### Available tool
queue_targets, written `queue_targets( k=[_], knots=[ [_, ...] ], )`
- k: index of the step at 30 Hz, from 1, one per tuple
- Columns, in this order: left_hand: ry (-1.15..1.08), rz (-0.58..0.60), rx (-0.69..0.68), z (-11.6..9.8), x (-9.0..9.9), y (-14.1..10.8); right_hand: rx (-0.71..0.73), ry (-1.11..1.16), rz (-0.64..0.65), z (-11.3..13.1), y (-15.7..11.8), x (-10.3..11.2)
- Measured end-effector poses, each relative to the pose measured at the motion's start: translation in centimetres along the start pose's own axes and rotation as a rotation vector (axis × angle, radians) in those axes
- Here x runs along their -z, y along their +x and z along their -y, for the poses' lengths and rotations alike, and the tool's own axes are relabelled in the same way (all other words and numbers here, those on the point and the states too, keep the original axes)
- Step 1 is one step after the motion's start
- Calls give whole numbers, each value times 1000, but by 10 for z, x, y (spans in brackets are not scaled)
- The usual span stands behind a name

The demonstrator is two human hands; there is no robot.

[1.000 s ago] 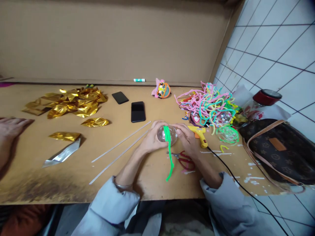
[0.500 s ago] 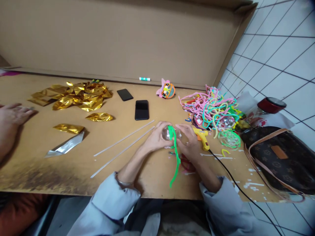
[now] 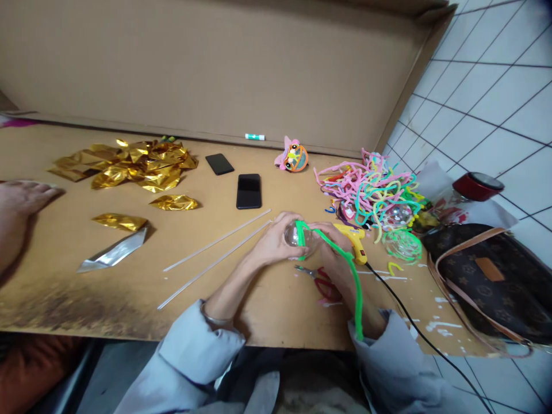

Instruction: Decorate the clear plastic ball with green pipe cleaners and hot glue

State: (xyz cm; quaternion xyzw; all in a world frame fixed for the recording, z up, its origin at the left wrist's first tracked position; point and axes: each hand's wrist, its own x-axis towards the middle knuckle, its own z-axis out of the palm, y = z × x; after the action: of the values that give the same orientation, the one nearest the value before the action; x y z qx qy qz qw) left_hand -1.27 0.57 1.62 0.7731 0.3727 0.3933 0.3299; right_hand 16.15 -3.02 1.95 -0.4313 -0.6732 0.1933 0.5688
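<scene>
My left hand [image 3: 277, 238] is wrapped round a clear plastic ball [image 3: 291, 234] above the table. A bright green pipe cleaner [image 3: 356, 287] runs down the ball's face as a band, and its long end lies over my right hand [image 3: 331, 238] and forearm. My right hand is closed at the ball's right side, with the pipe cleaner at its fingers. Its fingertips are partly hidden. Red-handled scissors [image 3: 324, 283] lie under my right wrist. Beside that hand rests a yellow glue gun [image 3: 357, 244].
Clear glue sticks [image 3: 215, 261], two black phones [image 3: 249, 191] and gold foil [image 3: 146, 167] lie to the left. A pipe cleaner heap [image 3: 366, 190], a red-lidded jar [image 3: 476, 187] and a brown bag [image 3: 487, 282] stand right. Another person's hand [image 3: 28, 198] rests at far left.
The green pipe cleaner's loose end has swung from hanging in front of the ball to the right, over my right hand and forearm. The scissors show more.
</scene>
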Motion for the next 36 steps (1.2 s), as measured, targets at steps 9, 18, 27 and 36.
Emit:
queue_targets(
  k=[9,18,27,36],
  knots=[
    [3,7,-7,-1,0,0,-56,-24,39,12,0,4],
    [3,20,14,1,-1,0,-48,-23,18,6,-1,0],
    [-86,15,126,-3,-3,-2,4,12,16,1,-2,1],
    [-97,39,108,-1,-2,-1,37,57,2,-1,0,1]
  ],
)
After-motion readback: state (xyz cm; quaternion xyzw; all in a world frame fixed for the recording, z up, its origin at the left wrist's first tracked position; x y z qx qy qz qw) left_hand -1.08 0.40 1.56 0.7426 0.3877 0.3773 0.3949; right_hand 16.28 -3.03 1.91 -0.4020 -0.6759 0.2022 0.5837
